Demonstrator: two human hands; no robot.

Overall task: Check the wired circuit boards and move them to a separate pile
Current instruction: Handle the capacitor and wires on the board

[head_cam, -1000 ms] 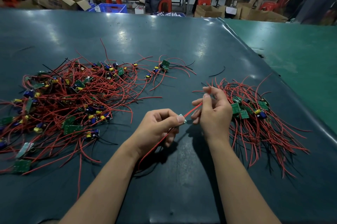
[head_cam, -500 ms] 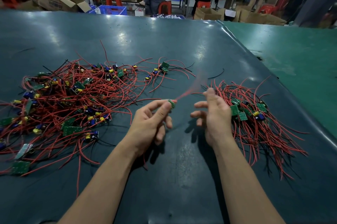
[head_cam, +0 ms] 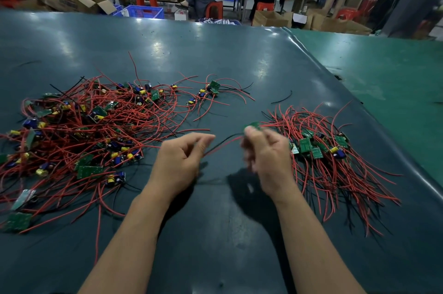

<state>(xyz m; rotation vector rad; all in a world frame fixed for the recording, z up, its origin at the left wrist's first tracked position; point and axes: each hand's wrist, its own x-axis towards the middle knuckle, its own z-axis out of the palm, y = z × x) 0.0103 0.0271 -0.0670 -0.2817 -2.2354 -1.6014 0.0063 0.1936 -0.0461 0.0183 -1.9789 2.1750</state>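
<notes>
Here I see both hands above the dark counter (head_cam: 215,66), between two heaps; the right hand (head_cam: 268,157) is smeared by motion blur, its grip curled round a small green circuit board (head_cam: 254,125) at the fingertips, though most of the board is hidden by the fingers and its parts cannot be made out; the left hand (head_cam: 182,162) pinches the board's red wire (head_cam: 223,146) between thumb and forefinger, a thin black wire beside it; the big tangled pile (head_cam: 79,135) of boards and red wires lies to the left, cut off by the frame edge; the smaller pile (head_cam: 330,157) lies just right of the right hand, partly hidden behind it.
</notes>
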